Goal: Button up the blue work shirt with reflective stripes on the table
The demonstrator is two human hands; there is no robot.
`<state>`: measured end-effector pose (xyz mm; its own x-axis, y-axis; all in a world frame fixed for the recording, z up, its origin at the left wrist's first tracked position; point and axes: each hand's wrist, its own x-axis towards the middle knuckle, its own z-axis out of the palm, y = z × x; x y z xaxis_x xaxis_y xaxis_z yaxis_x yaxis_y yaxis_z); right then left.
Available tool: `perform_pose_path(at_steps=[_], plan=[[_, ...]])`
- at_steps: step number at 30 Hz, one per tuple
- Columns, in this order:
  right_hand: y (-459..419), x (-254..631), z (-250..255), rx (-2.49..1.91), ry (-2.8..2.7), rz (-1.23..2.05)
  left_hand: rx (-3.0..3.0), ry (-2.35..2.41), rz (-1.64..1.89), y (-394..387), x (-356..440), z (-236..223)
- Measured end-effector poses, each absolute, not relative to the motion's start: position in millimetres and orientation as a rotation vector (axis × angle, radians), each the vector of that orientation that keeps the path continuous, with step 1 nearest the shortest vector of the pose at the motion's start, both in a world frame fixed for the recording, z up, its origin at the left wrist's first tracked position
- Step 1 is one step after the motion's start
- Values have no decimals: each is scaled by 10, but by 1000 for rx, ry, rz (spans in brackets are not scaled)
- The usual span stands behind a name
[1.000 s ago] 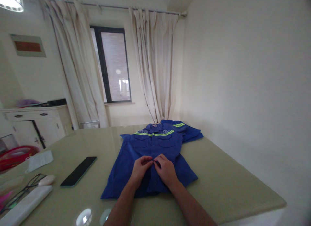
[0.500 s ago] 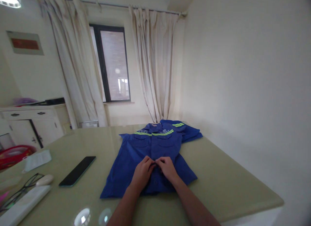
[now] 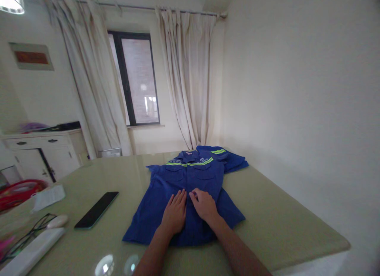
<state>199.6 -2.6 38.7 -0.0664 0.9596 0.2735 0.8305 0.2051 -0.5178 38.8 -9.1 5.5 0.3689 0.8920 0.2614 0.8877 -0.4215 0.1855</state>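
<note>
A blue short-sleeved work shirt (image 3: 175, 177) with yellow-green stripes and chest pockets lies front up on the table, collar away from me. My left hand (image 3: 175, 212) rests flat on its lower front, fingers stretched out beside the button placket. Just right of the placket, my right hand (image 3: 204, 205) has its fingers curled, thumb and fingertips closed at the cloth. Whatever lies under those fingertips is hidden. More blue cloth (image 3: 236, 163) with a stripe spreads out at the shirt's far right.
On the greenish table (image 3: 282, 224) lie a black phone (image 3: 97, 210), a face mask (image 3: 49, 197), glasses (image 3: 37, 225), a computer mouse (image 3: 57, 221) and a long white object (image 3: 35, 248). A red basket (image 3: 22, 193) stands at the left. A wall (image 3: 297, 110) runs along the right.
Both hands were pinching together at the placket. My left hand has let go and flattened onto the shirt, while my right stays curled near the placket, slightly apart from it.
</note>
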Motion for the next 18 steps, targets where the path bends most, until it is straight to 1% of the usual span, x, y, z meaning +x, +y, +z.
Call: perform_pose_path(at_steps=[3,6,11,15,18], plan=[[52,1888,517,-1880,-1954,131,2584,1836,393,-197,525,134],[175,1757,559,-1929,-2025,69,2567,2006,379,-306,637,193],[256,1697,428,-1929,-1989,154,2463,2159,397,-357,611,353],[178,1800,327,-1859,-1969,229,2365,2208,306,-220,576,551],[133,1875,283,-1813,-1893,329,2287,2259,285,-98,642,586]])
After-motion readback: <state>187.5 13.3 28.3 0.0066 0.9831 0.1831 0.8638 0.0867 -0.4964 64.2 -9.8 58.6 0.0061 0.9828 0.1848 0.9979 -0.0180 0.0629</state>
